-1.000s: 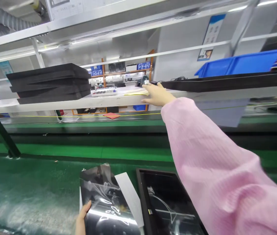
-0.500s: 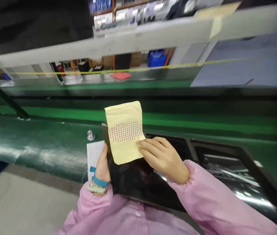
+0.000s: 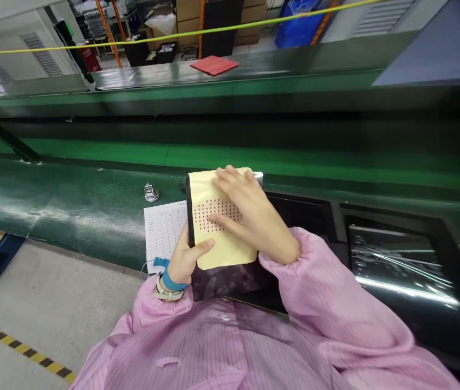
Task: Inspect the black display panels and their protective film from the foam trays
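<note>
A yellow sheet [image 3: 224,252] with rows of red dots lies against the face of a dark, glossy flat panel [image 3: 225,283]. My left hand [image 3: 183,261] grips the panel's left edge, its thumb resting on the sheet and its other fingers hidden behind. Across the upper right of the sheet, my right hand [image 3: 250,208] lies flat with fingers stretched out and thumb apart. On my left wrist are a blue strap [image 3: 170,279] and a pale band [image 3: 167,292].
A printed form [image 3: 160,230] lies left of the panel, with a small clear-and-metal piece [image 3: 150,192] above it. More dark glossy panels [image 3: 400,260] are on the right of the green bench [image 3: 83,195]. Farther back, a red sheet [image 3: 214,65] rests on a ledge.
My right hand has gone from the sheet's lower right edge to flat on its upper part. The sheet now lies flatter on the panel, and my left thumb has come over it. The view has tilted down.
</note>
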`<state>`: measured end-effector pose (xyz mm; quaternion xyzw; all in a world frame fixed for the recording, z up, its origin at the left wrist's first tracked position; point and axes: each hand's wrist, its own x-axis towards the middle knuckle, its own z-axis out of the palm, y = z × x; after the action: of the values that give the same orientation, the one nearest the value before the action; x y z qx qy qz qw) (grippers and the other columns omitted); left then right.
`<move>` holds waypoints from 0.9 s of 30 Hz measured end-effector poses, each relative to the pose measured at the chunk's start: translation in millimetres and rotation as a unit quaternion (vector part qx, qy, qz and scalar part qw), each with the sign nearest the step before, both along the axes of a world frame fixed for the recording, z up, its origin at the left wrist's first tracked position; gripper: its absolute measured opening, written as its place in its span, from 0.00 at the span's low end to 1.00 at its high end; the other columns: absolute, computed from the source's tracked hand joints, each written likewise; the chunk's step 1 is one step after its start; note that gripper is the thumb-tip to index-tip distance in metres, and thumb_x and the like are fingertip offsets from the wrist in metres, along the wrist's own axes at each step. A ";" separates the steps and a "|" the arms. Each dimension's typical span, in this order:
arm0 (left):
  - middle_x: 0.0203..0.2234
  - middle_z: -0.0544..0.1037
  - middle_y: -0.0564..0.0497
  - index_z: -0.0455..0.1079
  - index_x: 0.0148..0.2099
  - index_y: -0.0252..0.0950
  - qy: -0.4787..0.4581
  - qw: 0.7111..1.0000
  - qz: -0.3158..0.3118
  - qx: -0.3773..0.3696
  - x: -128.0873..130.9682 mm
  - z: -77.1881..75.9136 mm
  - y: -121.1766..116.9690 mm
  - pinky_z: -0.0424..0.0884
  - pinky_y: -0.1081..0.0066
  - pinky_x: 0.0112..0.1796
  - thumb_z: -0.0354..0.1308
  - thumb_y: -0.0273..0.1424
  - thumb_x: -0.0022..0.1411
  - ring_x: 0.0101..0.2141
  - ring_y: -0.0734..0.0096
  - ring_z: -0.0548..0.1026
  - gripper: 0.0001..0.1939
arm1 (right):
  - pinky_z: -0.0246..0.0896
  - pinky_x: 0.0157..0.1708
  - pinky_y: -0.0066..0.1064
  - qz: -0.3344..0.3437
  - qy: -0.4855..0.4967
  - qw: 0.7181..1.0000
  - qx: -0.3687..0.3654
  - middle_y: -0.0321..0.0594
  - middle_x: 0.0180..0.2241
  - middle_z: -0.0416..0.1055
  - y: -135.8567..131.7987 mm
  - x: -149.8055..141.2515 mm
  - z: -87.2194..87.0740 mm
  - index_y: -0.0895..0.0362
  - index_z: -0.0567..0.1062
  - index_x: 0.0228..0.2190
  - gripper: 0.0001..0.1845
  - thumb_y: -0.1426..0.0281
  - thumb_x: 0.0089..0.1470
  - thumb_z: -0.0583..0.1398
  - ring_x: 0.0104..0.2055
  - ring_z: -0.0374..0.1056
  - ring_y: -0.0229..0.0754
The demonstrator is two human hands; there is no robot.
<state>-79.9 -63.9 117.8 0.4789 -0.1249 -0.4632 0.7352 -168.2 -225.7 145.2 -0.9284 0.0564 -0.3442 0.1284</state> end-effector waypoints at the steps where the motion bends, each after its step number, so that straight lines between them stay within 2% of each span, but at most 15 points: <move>1: 0.51 0.80 0.45 0.61 0.65 0.40 -0.012 1.000 0.000 0.001 0.0 -1.0 0.1 0.77 0.58 0.50 0.73 0.33 0.53 0.49 0.54 0.80 0.41 | 0.47 0.70 0.55 0.006 -0.006 1.000 -0.001 0.45 0.65 0.60 0.7 5.1 -1.4 0.62 0.64 0.60 0.30 0.58 0.65 0.60 0.70 0.54 0.53; 4: 0.56 0.77 0.46 0.66 0.62 0.39 -0.062 0.998 0.006 -0.008 2.1 -3.6 0.2 0.73 0.59 0.57 0.72 0.34 0.56 0.56 0.55 0.75 0.33 | 0.43 0.72 0.54 0.015 -0.038 0.999 0.003 0.40 0.60 0.68 6.0 10.1 -2.2 0.59 0.70 0.53 0.19 0.64 0.64 0.61 0.66 0.61 0.50; 5: 0.58 0.76 0.46 0.67 0.61 0.39 -0.080 0.997 0.006 -0.009 3.2 -4.3 0.1 0.71 0.59 0.58 0.71 0.34 0.56 0.58 0.55 0.74 0.32 | 0.47 0.70 0.52 0.017 -0.054 0.998 0.007 0.40 0.56 0.71 7.8 9.7 -1.3 0.59 0.72 0.51 0.16 0.65 0.64 0.62 0.63 0.64 0.49; 8: 0.58 0.76 0.46 0.68 0.62 0.39 -0.110 0.994 0.004 -0.004 5.7 -5.1 -0.5 0.69 0.57 0.60 0.71 0.36 0.58 0.59 0.54 0.73 0.31 | 0.65 0.54 0.40 0.012 -0.099 0.995 0.023 0.39 0.44 0.76 11.0 7.9 2.8 0.59 0.74 0.47 0.11 0.70 0.63 0.62 0.48 0.72 0.42; 10: 0.57 0.76 0.46 0.67 0.63 0.40 -0.103 0.995 -0.001 -0.003 6.0 -4.3 -1.0 0.70 0.57 0.60 0.70 0.37 0.58 0.58 0.54 0.73 0.32 | 0.66 0.44 0.35 0.013 -0.110 0.993 0.030 0.38 0.40 0.76 11.6 8.2 6.0 0.59 0.74 0.45 0.09 0.72 0.62 0.62 0.42 0.72 0.39; 13: 0.58 0.76 0.47 0.66 0.63 0.40 -0.091 0.996 -0.003 -0.003 4.4 -1.2 -1.1 0.70 0.58 0.60 0.70 0.36 0.58 0.58 0.54 0.73 0.32 | 0.66 0.43 0.34 0.021 -0.124 0.992 0.030 0.36 0.40 0.77 11.7 10.2 9.9 0.58 0.73 0.42 0.06 0.75 0.62 0.63 0.42 0.73 0.38; 18: 0.57 0.76 0.45 0.66 0.63 0.39 -0.061 0.998 -0.019 0.017 0.4 5.0 -0.6 0.70 0.54 0.60 0.70 0.36 0.58 0.58 0.50 0.73 0.33 | 0.67 0.36 0.30 0.024 -0.150 0.988 -0.004 0.37 0.39 0.77 9.8 11.7 11.8 0.57 0.76 0.39 0.04 0.76 0.63 0.60 0.39 0.74 0.36; 22: 0.59 0.74 0.45 0.66 0.64 0.38 -0.077 0.997 -0.018 0.017 -1.0 7.1 -0.3 0.68 0.54 0.61 0.70 0.37 0.57 0.60 0.49 0.71 0.34 | 0.69 0.39 0.31 0.033 -0.150 0.988 -0.024 0.40 0.38 0.76 6.5 11.8 12.7 0.57 0.77 0.37 0.03 0.75 0.62 0.62 0.40 0.73 0.38; 27: 0.60 0.74 0.46 0.64 0.64 0.39 -0.083 0.996 -0.037 0.011 -2.4 5.6 0.7 0.64 0.55 0.64 0.69 0.37 0.60 0.62 0.50 0.69 0.33 | 0.66 0.38 0.33 0.062 -0.151 0.985 -0.049 0.39 0.33 0.74 2.1 14.2 13.9 0.59 0.75 0.38 0.03 0.77 0.60 0.63 0.37 0.69 0.38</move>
<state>-82.2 -63.2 123.5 0.5191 -0.1979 -0.4501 0.6991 -154.0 -223.6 159.1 -0.8725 -0.0379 -0.4742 0.1113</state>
